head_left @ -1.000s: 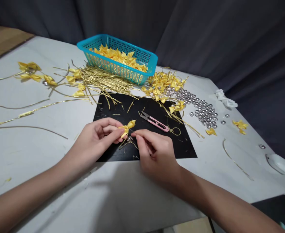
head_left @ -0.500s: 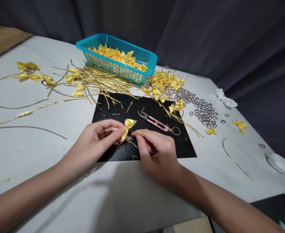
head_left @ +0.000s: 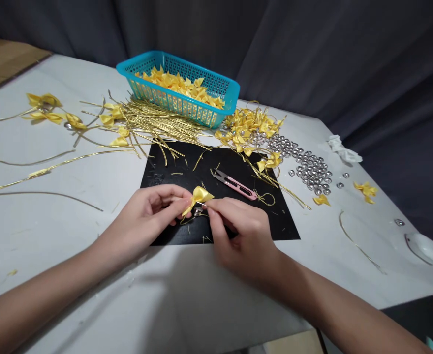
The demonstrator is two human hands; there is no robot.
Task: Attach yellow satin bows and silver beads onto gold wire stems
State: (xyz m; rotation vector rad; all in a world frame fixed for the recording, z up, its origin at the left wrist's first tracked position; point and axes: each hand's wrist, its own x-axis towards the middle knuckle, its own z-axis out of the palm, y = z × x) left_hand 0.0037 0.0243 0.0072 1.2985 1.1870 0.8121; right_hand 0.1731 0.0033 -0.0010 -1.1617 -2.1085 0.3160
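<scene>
I had the left hand (head_left: 153,209) pinching the bow (head_left: 202,193) above the mat (head_left: 275,226), seemingly to steady it for the thin rod (head_left: 201,203) pinched by the right hand (head_left: 242,223), with snips (head_left: 229,181) on the far side, likely for easy reach.

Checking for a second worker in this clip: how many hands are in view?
2: the left hand pinches a yellow bow over the black mat; the right hand, beside it, pinches a thin shiny piece at the bow. No other hand shows.
</scene>
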